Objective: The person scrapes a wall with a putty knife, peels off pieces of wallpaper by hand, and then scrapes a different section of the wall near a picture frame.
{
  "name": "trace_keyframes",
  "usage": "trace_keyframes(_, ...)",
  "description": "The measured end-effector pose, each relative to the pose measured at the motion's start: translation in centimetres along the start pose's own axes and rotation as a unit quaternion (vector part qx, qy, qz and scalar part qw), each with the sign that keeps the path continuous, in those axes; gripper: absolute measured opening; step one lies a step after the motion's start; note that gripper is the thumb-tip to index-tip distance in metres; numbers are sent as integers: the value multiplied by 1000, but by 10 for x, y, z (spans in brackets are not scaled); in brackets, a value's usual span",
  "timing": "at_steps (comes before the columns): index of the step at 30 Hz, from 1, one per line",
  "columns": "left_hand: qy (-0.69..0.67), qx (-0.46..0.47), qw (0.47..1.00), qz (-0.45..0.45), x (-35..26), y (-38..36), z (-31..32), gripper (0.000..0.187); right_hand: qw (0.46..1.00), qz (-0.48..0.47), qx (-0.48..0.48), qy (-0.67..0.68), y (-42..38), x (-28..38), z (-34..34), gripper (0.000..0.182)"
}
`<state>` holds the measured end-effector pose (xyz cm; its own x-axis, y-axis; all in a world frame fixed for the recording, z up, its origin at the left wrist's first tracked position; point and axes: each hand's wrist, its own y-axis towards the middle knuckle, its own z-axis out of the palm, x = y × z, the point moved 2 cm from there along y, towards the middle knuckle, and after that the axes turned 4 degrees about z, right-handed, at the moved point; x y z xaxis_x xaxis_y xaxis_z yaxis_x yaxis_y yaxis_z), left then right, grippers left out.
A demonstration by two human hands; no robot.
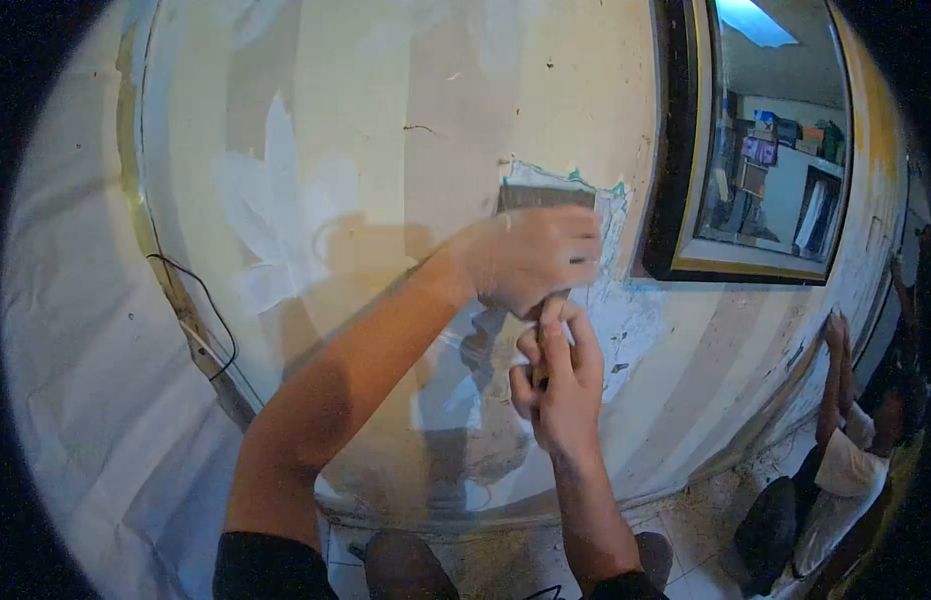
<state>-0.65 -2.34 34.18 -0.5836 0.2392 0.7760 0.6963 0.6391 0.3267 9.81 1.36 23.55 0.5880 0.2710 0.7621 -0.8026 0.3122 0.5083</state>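
scraper (546,197), most likely, though the hands hide much of it, lies against the wall (356,90) with its broad dark blade uppermost, on a peeled patch (614,212) just left of the lower left corner of the mirror (776,140). the right hand (561,370) is curled tight around the handle, below the blade; the left hand (531,255) lies blurred across the blade, fingers bent, and i cannot tell whether it grasps or only presses. the tool should feel light and stiff, the metal slicker than the grip. the handle is the place to hold; a second hand belongs on the flat, away from the top edge. the patch's ragged rim looks brittle. no brand, label or writing is readable anywhere.
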Motion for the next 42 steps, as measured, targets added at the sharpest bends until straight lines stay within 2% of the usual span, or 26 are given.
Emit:
trace_keyframes(5,-16,41,999,-3,11,1,-4,33,1000,9,3,29,9,12,4,11)
trace_keyframes(8,-24,-7,1000,-4,3,0,1,33,1000,-2,2,30,0,0,3,10)
trace_keyframes(10,-74,64,995,15,-1,0,2,33,999,3,-4,35,0,-2,2,10)
trace_keyframes(11,-68,65,995,16,2,0,0,33,999,9,-12,39,0,-3,1,9)
trace_keyframes(13,-28,54,998,-14,13,5,-5,33,1000,-5,-1,27,12,2,-1,9)
trace_keyframes(20,-26,20,999,25,9,3,-1,34,999,-24,-6,27,14,2,2,8)
trace_keyframes(23,-37,38,998,-36,12,9,-7,34,1000,-3,11,28,12,12,2,9)
trace_keyframes(29,-5,46,999,-22,15,9,-5,34,1000,-10,3,-5,16,11,-3,10)
trace_keyframes(31,-5,19,1000,-7,7,6,-3,35,1000,-11,3,6,9,5,-5,10)
trace_keyframes(35,13,49,999,13,22,11,-8,36,1000,-22,10,-20,18,17,-5,12)
trace_keyframes(38,3,33,999,-1,17,4,-1,36,998,-52,9,-25,15,-7,-4,11)
trace_keyframes(42,9,77,996,43,28,3,-12,38,997,-70,8,11,21,-4,13,12)
